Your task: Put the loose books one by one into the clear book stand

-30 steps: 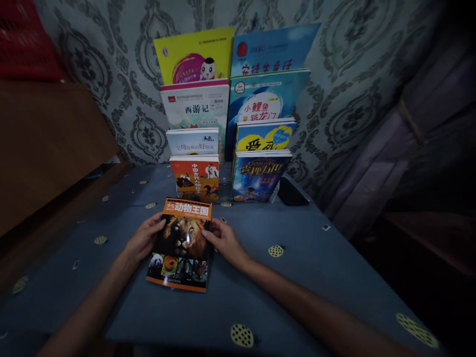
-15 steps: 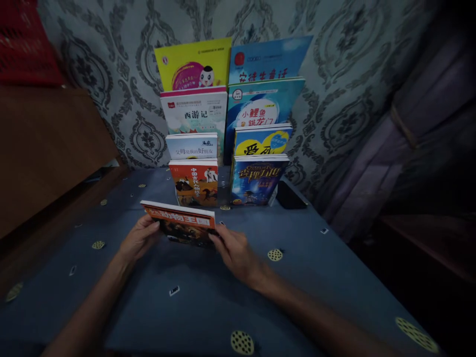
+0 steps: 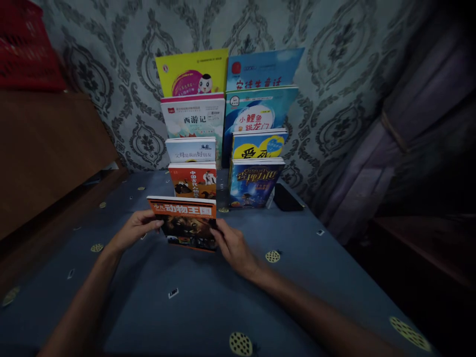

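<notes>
An orange book with a lion on its cover (image 3: pixel 186 223) is held up off the blue cloth, tilted toward me, just in front of a tiered book stand. My left hand (image 3: pixel 132 230) grips its left edge and my right hand (image 3: pixel 232 245) grips its right edge. Right behind it stands an orange-and-white book (image 3: pixel 192 181) in the stand's lowest left row, with a dark blue book (image 3: pixel 253 182) beside it on the right.
More books rise in two columns against the patterned wall: a white one (image 3: pixel 193 119), a yellow one (image 3: pixel 191 74), blue ones (image 3: pixel 260 106). A black object (image 3: pixel 288 198) lies right of the stand. A brown wooden board (image 3: pixel 44 148) flanks the left, a curtain (image 3: pixel 390 148) the right.
The lion book lay flat on the cloth a second ago. Both hands have lifted it, tipped it upright and carried it forward toward the stand.
</notes>
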Action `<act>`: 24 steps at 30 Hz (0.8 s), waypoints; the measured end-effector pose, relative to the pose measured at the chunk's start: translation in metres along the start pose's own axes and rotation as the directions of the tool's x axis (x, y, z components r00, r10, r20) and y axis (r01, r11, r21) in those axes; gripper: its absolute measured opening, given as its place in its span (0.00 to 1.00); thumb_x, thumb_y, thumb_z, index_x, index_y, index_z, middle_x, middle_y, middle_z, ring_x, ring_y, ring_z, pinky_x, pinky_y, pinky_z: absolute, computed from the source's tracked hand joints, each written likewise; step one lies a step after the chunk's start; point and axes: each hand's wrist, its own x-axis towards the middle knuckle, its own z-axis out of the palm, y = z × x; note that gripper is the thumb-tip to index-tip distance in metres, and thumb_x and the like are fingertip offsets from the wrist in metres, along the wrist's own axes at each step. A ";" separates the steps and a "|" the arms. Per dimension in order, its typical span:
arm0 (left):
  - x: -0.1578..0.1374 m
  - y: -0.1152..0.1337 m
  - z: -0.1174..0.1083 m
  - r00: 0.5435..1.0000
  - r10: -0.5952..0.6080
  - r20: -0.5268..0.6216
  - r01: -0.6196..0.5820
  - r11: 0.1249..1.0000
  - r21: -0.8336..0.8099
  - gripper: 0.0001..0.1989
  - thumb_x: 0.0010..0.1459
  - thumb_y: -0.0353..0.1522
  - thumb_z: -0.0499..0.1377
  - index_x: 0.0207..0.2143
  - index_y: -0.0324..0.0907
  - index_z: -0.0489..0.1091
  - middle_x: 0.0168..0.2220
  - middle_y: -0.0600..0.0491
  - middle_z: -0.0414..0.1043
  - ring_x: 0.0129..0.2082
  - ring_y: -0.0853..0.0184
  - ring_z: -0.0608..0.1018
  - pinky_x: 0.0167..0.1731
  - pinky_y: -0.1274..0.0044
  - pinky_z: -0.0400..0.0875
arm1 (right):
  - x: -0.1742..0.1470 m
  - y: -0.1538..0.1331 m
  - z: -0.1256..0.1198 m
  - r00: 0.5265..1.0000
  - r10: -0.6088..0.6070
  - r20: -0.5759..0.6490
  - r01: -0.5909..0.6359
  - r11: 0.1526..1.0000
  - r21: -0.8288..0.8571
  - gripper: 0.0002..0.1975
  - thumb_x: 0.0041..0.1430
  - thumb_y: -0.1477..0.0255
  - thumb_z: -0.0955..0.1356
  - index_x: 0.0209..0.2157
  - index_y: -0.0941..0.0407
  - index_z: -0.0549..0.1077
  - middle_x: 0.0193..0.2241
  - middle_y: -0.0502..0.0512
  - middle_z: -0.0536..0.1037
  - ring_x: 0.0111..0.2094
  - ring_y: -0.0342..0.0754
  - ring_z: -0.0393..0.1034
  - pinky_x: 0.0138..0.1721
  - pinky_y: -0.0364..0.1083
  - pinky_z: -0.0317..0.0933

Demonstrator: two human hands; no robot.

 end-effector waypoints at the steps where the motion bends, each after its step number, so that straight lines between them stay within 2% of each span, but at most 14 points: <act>1: 0.002 0.000 -0.001 1.000 -0.003 0.021 0.003 1.000 0.003 0.16 0.49 0.43 0.71 0.35 0.41 0.82 0.33 0.50 0.82 0.26 0.67 0.77 0.29 0.77 0.76 | 0.000 0.001 0.000 1.000 0.011 0.000 -0.011 1.000 0.011 0.07 0.69 0.72 0.59 0.39 0.52 0.67 0.26 0.49 0.73 0.25 0.46 0.69 0.28 0.42 0.61; 3: 0.007 0.000 -0.001 0.997 -0.008 0.071 0.010 1.000 -0.023 0.19 0.49 0.45 0.70 0.37 0.41 0.82 0.34 0.49 0.82 0.26 0.67 0.77 0.27 0.77 0.76 | 0.002 0.003 0.001 0.999 0.038 0.007 -0.038 0.999 0.033 0.07 0.69 0.71 0.59 0.39 0.52 0.67 0.25 0.48 0.72 0.25 0.46 0.69 0.28 0.42 0.60; 7: 0.021 0.000 -0.002 0.990 -0.024 0.136 0.033 0.997 -0.066 0.22 0.49 0.46 0.71 0.41 0.40 0.82 0.36 0.49 0.82 0.29 0.66 0.79 0.30 0.76 0.77 | 0.008 0.012 0.002 0.996 0.085 0.012 -0.086 0.994 0.062 0.07 0.70 0.70 0.59 0.39 0.52 0.67 0.25 0.49 0.71 0.25 0.46 0.69 0.28 0.42 0.60; 10: 0.035 0.000 -0.006 0.986 -0.040 0.165 0.051 0.997 -0.062 0.23 0.48 0.45 0.71 0.41 0.40 0.81 0.36 0.48 0.82 0.28 0.66 0.79 0.29 0.76 0.77 | 0.017 0.022 0.004 0.997 0.079 -0.007 -0.078 0.995 0.054 0.07 0.69 0.69 0.59 0.39 0.52 0.68 0.25 0.49 0.71 0.24 0.46 0.68 0.28 0.42 0.59; 17: 0.046 -0.015 -0.002 0.995 -0.009 0.097 0.023 0.989 -0.145 0.21 0.44 0.45 0.73 0.38 0.41 0.82 0.35 0.48 0.82 0.30 0.65 0.79 0.31 0.76 0.76 | 0.026 0.033 0.007 0.997 -0.009 -0.083 0.006 0.999 -0.040 0.07 0.69 0.71 0.60 0.41 0.53 0.69 0.27 0.52 0.74 0.26 0.47 0.70 0.30 0.43 0.60; 21: 0.045 -0.019 0.004 0.994 0.015 0.106 0.001 0.989 -0.145 0.20 0.46 0.44 0.72 0.38 0.40 0.82 0.35 0.48 0.82 0.29 0.66 0.77 0.29 0.76 0.74 | 0.027 0.036 0.006 0.997 -0.030 -0.075 0.028 0.999 -0.035 0.08 0.69 0.72 0.60 0.43 0.53 0.70 0.29 0.52 0.76 0.27 0.47 0.71 0.31 0.42 0.62; 24: 0.049 -0.018 0.007 0.997 0.047 0.058 -0.039 0.992 -0.123 0.20 0.47 0.43 0.71 0.40 0.41 0.82 0.36 0.48 0.82 0.30 0.66 0.77 0.28 0.77 0.73 | 0.034 0.042 0.004 0.997 -0.026 -0.070 0.023 0.999 -0.047 0.08 0.69 0.71 0.61 0.41 0.54 0.71 0.29 0.53 0.77 0.28 0.48 0.72 0.32 0.42 0.63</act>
